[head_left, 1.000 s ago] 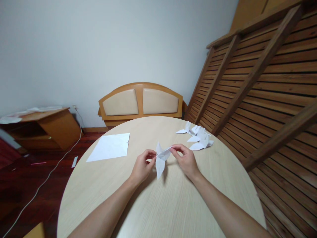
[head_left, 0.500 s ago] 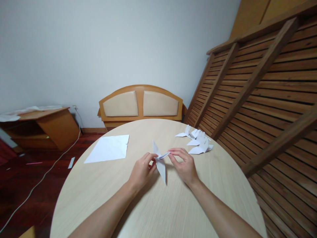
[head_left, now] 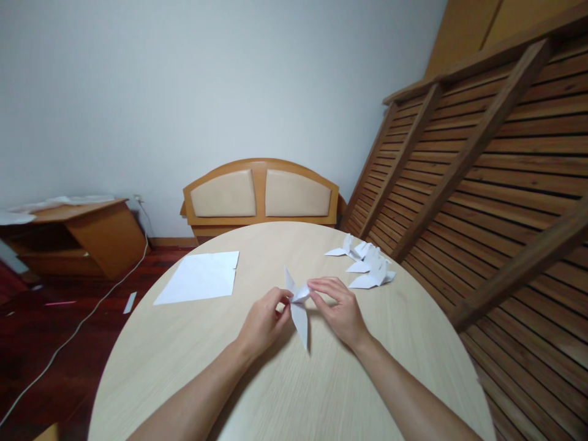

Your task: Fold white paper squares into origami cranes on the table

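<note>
Between my two hands is a folded white paper crane (head_left: 300,323), its two long points spreading toward and away from me over the table. My left hand (head_left: 266,321) pinches one end of its middle with thumb and forefinger. On the other side, my right hand (head_left: 339,306) grips the opposite pointed end between thumb and fingers. The pinched tips are partly hidden by my fingers. Several finished-looking white paper cranes (head_left: 374,272) stand in a cluster on the right of the table, beyond my right hand.
A white sheet of paper (head_left: 202,278) lies on the left of the round table (head_left: 184,367). Behind the table stands a headboard (head_left: 260,190). Wooden slats (head_left: 459,184) lean on the right. A cable (head_left: 92,309) crosses the floor near a low cabinet (head_left: 110,239).
My right hand has shifted slightly and tilted the end it holds upward. The paper crane's middle looks more opened, and its near point has swung slightly lower in view.
</note>
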`<state>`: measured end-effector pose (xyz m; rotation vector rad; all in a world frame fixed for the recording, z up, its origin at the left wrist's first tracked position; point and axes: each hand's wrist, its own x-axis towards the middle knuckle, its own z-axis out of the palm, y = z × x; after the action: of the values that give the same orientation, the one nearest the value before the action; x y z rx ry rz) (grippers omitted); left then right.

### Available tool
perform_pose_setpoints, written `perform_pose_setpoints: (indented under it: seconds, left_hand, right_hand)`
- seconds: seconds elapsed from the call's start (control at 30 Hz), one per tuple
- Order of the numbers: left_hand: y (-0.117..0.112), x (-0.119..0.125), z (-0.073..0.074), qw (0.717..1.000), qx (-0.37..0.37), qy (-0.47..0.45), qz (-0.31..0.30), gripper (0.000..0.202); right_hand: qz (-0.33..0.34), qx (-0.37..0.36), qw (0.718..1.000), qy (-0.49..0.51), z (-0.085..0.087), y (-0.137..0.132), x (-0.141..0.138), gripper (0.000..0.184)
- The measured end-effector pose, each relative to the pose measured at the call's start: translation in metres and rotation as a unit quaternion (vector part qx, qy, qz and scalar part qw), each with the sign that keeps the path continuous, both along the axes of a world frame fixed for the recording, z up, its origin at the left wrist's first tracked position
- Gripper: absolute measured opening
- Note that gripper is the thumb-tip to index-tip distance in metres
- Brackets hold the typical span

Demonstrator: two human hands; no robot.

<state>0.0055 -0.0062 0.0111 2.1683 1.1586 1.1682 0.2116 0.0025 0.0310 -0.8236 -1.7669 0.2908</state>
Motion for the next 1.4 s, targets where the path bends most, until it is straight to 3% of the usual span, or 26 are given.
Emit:
perform_pose_setpoints:
  seconds: [0.4, 0.6, 0.8, 0.97, 1.13, 1.4]
  left_hand:
    - [-0.004, -0.004, 0.010, 0.999, 0.004, 0.024, -0.043, 0.028]
    - [-0.004, -0.005, 0.009, 0.999, -0.001, 0.019, -0.048, 0.030]
    - [-0.007, -0.001, 0.012, 0.998, -0.020, 0.002, -0.060, 0.032]
    - [-0.006, 0.001, 0.010, 0.998, -0.023, -0.015, -0.056, 0.029]
    - [-0.005, 0.002, 0.009, 0.997, -0.037, -0.031, -0.056, 0.028]
    - [-0.003, 0.005, 0.004, 0.987, -0.113, -0.105, -0.039, 0.013]
  right_hand:
    - [0.044, -0.059, 0.996, 0.046, 0.001, -0.005, -0.003, 0.003]
    - [0.066, -0.111, 0.989, 0.069, 0.001, -0.006, -0.003, 0.009]
    - [0.033, -0.157, 0.976, 0.145, -0.004, 0.000, -0.006, 0.021]
    - [0.037, -0.184, 0.973, 0.137, -0.005, 0.002, -0.003, 0.031]
    - [0.072, -0.192, 0.973, 0.102, -0.002, -0.001, -0.001, 0.023]
    - [0.125, -0.195, 0.963, 0.136, -0.006, 0.000, -0.001, 0.019]
